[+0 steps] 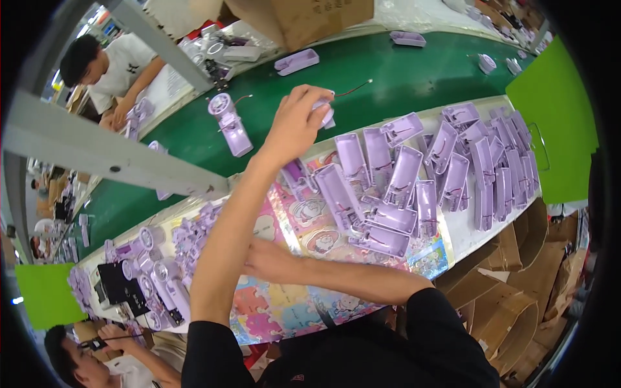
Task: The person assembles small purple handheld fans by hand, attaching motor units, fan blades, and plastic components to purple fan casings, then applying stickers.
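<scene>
My left hand (pixel 299 123) reaches out over the near edge of the green conveyor belt, closed on a small lilac plastic part (pixel 326 118) with a thin wire and connector trailing from it. Crossing beneath that arm, my right hand (pixel 268 260) is low over the worktable's colourful printed cover (pixel 310 220); its fingers are hidden behind my left forearm. Many lilac tray-shaped housings (pixel 349 194) with small wires lie piled to the right of my hands. A lilac assembly with a round head (pixel 228 123) lies on the belt, left of my left hand.
The green belt (pixel 388 71) carries a few lilac shells and round parts. Lilac fan-like pieces (pixel 162 271) crowd the table's left end. A grey metal post (pixel 116 149) slants across the left. Cardboard boxes (pixel 498 297) stand at lower right. Two people work at the left.
</scene>
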`<state>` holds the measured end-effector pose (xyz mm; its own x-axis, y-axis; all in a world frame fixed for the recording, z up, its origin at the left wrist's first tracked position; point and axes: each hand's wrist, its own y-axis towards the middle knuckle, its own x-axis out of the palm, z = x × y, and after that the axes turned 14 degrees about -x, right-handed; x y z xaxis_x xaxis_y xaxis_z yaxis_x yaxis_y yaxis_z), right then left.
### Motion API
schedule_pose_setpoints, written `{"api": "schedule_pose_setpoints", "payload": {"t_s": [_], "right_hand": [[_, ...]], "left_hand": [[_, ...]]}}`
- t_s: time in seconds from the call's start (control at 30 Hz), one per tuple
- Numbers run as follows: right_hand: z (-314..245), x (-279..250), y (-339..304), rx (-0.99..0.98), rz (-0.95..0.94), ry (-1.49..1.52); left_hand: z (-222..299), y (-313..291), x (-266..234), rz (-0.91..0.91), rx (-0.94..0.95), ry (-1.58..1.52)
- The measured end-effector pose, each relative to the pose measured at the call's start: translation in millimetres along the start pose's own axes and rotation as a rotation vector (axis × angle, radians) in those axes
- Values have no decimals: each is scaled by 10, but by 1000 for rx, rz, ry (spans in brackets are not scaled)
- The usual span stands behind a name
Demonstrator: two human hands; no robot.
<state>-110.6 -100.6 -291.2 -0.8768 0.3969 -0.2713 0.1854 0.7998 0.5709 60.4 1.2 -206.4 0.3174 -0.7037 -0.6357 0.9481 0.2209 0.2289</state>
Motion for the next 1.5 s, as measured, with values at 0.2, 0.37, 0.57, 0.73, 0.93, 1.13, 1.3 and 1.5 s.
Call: {"api": "schedule_pose_setpoints", "payload": {"t_s": [0.2,0.37,0.57,0.73,0.93,1.13,1.3,1.5], "right_hand": [[92,-131,-4,68,119,81],[121,-104,-18,51,320,267],[-252,-330,-274,230,279,51],[-870,-588,-331,202,366,415],[-1515,-697,-192,67,-216,-24],[-1591,-727,-284,104,-334,-178],[-1768,-630,-270,281,-310,-17],[-1705,-427,-394,139,-213,-137]], "left_hand": [[533,-1529,-713,2,-248,-609],[488,-2761,-844,98,-302,-615],[552,-3594,-772,339,-607,-1139],[580,-3669,-712,369,-678,-1189],[568,-3621,-566,121,-738,-1088],[534,-3701,-543,33,-667,-934],[543,-3806,-625,-14,-648,-1142],[564,-3792,-584,52,-651,-944]]}}
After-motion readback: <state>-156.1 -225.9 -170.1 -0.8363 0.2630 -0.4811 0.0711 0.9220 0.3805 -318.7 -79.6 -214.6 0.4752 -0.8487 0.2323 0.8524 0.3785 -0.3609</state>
